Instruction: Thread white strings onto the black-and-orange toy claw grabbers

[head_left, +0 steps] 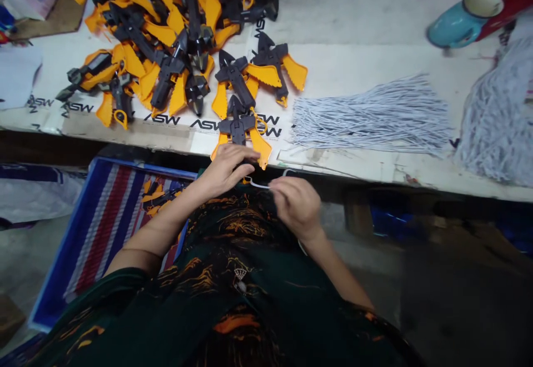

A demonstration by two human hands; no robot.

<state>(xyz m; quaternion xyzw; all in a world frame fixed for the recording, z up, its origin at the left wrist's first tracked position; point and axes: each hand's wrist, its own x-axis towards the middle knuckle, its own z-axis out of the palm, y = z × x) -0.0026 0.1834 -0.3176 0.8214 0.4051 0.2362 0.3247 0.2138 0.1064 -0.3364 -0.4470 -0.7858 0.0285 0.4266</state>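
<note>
My left hand [227, 172] is curled over the tail end of a black toy plane [236, 127] with orange wings at the table's front edge. Below its thumb a small orange loop [247, 180] pokes out. A white cord [260, 185] runs from that loop to my right hand [297, 206], whose fingers are pinched shut on it. Part of the cord shows again below the right wrist. Two similar toys lie just beyond, one toy [237, 78] nearly touching the held one, another toy [272, 64] to its right.
A heap of such toys [166, 28] covers the table's left part. To the right lie a bundle of white cords [370, 117] and a bigger cord pile [497, 117]. A turquoise mug [456, 25] stands behind. A striped, blue-rimmed container [94, 234] with more toys is below left.
</note>
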